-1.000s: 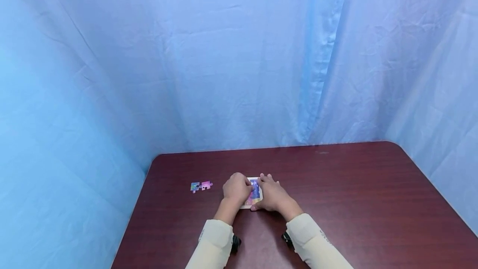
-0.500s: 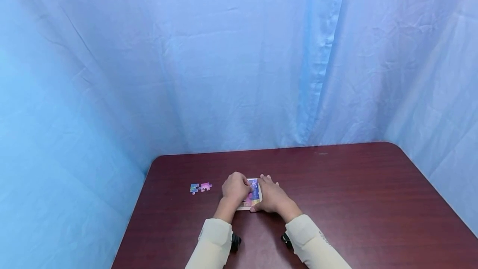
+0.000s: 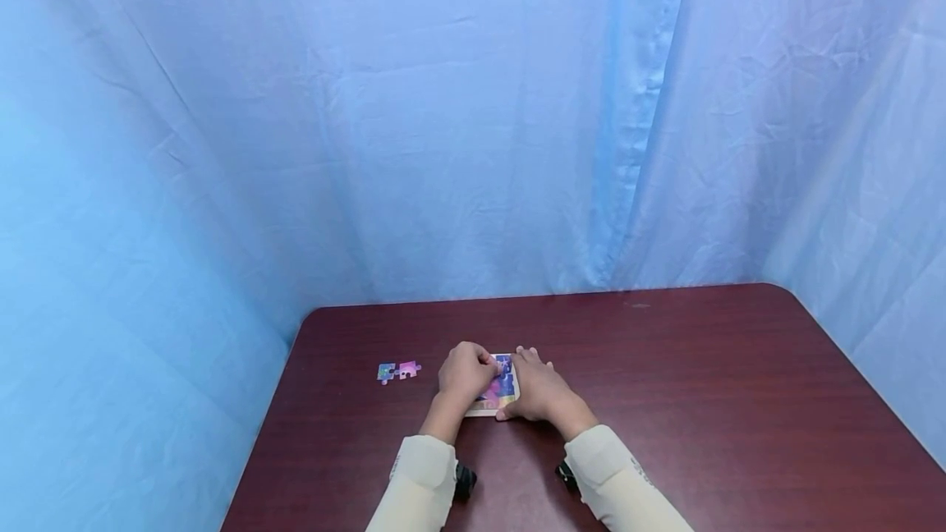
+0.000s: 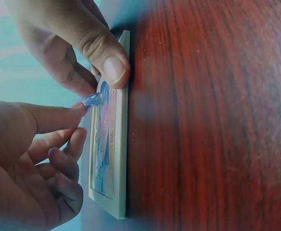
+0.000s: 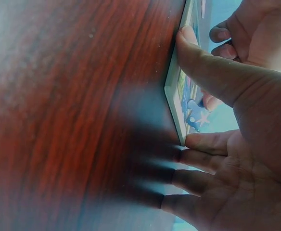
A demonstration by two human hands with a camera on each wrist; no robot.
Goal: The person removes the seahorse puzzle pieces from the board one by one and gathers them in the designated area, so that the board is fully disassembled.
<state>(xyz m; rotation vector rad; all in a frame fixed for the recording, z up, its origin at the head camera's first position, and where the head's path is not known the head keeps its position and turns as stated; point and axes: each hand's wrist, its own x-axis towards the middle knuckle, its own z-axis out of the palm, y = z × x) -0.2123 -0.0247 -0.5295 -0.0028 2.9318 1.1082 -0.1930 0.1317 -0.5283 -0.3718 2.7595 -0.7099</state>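
On the dark red table (image 3: 702,401), in the head view, a pale-rimmed puzzle tray (image 3: 482,413) lay towards six o'clock from the centre, between the two hands; the left hand (image 3: 464,372) leaned over the tray's ten o'clock side, its fingertips drawn together above the picture; the right hand (image 3: 539,384) spanned the three o'clock side, its thumb touching the near rim; at nine o'clock from the tray, well apart from it, lay a blue piece (image 3: 385,371) and a pink piece (image 3: 408,369) side by side; pale sleeves (image 3: 417,474) came in from about five and seven o'clock, and blue curtains (image 3: 473,121) hung at twelve.

In the left wrist view, the left hand, at eight o'clock, pinched a small blue-and-white jigsaw piece (image 4: 91,99), tilted up at the tray; the right hand, at eleven, pressed its thumb against the rim.

In the right wrist view, the right hand, at four o'clock, gripped the tray between thumb and fingers; the left hand showed at two, a fingertip near a blue shape with a white star; I could not tell whether that was the pinched one.
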